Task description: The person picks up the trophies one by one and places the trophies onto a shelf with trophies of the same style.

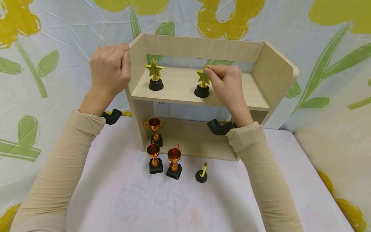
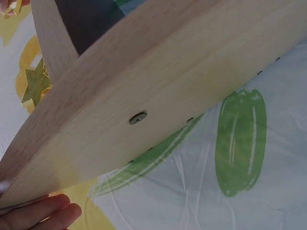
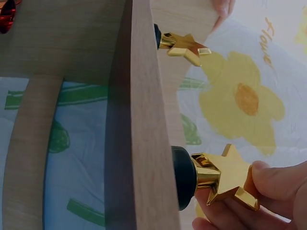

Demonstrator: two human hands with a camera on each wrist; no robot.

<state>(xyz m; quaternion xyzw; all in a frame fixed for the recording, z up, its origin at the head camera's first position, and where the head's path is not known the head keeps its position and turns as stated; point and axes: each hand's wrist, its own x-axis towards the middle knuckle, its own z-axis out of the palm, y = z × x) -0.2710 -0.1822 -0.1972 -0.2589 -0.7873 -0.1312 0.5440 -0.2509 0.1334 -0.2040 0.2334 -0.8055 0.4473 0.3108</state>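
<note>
My right hand (image 1: pixel 227 80) pinches a gold star trophy (image 1: pixel 202 84) by its star, between thumb and fingers. Its round black base rests on the upper board, near the front edge, as the right wrist view also shows. My left hand (image 1: pixel 108 66) grips the upper left side panel of the wooden shelf (image 1: pixel 200 102); fingers (image 2: pixel 45 213) lie along the panel's outer face in the left wrist view. Between the hands, a second star trophy (image 1: pixel 155 75) stands upright at the left end of the upper board.
A copper-coloured cup trophy (image 1: pixel 155 129) stands at the lower level's left end. Two more cups, a left one (image 1: pixel 154 158) and a right one (image 1: pixel 174 161), stand on the white table (image 1: pixel 145 206) before the shelf. Right of them is another star trophy (image 1: pixel 202 174), turned edge-on.
</note>
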